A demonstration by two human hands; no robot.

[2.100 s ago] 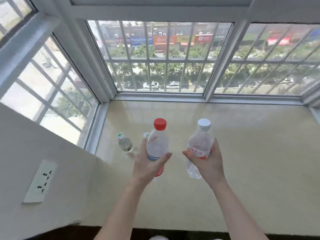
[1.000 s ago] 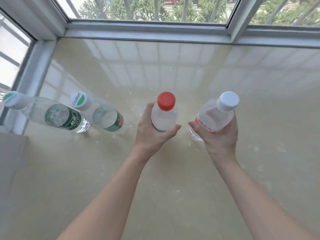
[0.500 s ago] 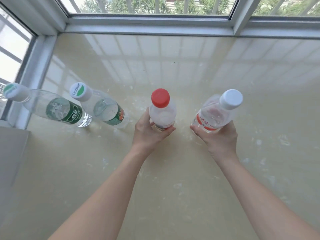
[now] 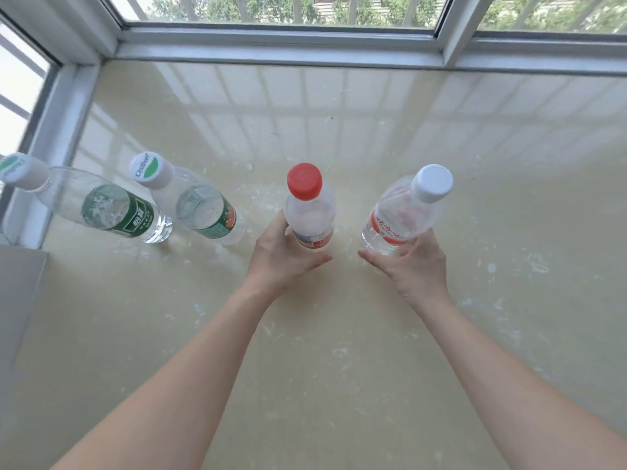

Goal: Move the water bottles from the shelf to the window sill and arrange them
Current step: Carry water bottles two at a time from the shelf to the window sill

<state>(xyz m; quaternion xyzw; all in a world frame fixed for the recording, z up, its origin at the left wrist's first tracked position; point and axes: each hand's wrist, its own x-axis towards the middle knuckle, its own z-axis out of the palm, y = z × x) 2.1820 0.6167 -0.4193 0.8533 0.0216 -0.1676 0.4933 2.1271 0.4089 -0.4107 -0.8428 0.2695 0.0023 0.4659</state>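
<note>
The left hand (image 4: pixel 283 256) is loosely cupping the upright red-capped bottle (image 4: pixel 309 212) while the right hand (image 4: pixel 412 266) is cupping the white-capped bottle (image 4: pixel 403 215), both bottles standing just beyond the palms.

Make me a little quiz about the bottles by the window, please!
1. How many bottles are on the window sill?
2. True or false: the left hand is at the red-capped bottle.
3. Which bottle is the right hand at? A: the far-left green-label bottle. B: the plain white-capped bottle. C: the Cestbon-capped bottle.

Key:
1. Four, in a row.
2. True; its fingers curl around the base.
3. B; the fingers are behind its base and the thumb looks spread away.
</note>
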